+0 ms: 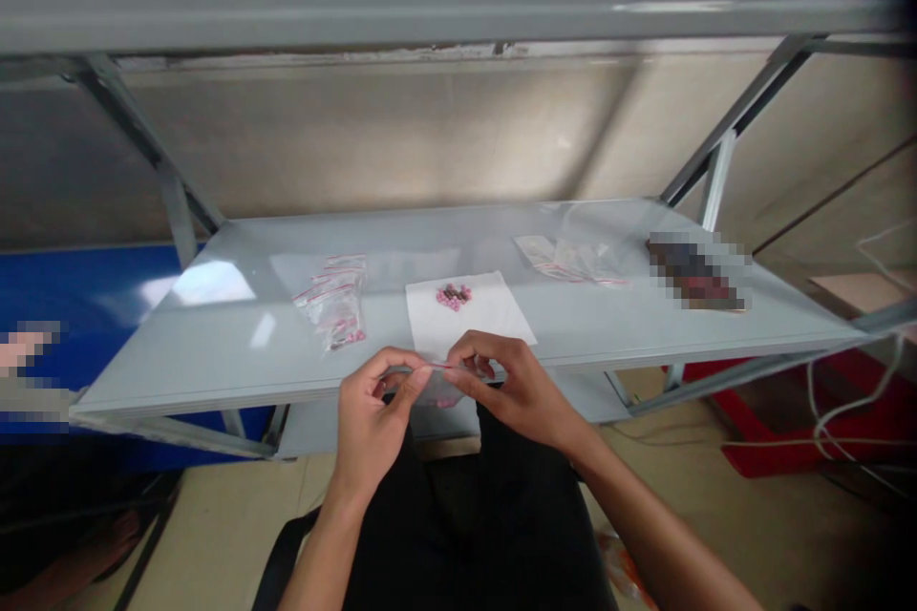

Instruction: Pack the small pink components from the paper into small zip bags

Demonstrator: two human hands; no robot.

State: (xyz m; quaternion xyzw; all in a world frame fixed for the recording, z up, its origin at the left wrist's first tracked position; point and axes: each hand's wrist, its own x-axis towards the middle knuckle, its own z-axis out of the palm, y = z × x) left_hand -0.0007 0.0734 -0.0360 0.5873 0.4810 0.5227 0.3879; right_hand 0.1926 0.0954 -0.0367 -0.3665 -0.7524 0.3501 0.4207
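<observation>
1. Blurred hand of a co-worker (27,350) at the frame edge, well left of the white paper sheet (469,313); its grip is too blurred to tell.
2. Stack of clear zip bags (333,304) with red seal lines and pink beads inside, just left of the paper, on the grey metal shelf (179,358).
3. Left hand (376,420) in front of the paper, thumb and fingers pinching the left end of a small clear bag (437,387).
4. Pile of pink beads (453,297) with dark pieces on the paper's middle.
5. Right hand (512,391) pinching the bag's right end, fingers curled, bag's red seal line pulled between both hands.
6. Loose clear bags (569,260) behind and right of the paper.
7. Pixelated dark object (694,272) farther right of the paper, on the shelf.
8. Red crate (788,420) and white cable (845,401) on the floor, well right of the paper.
</observation>
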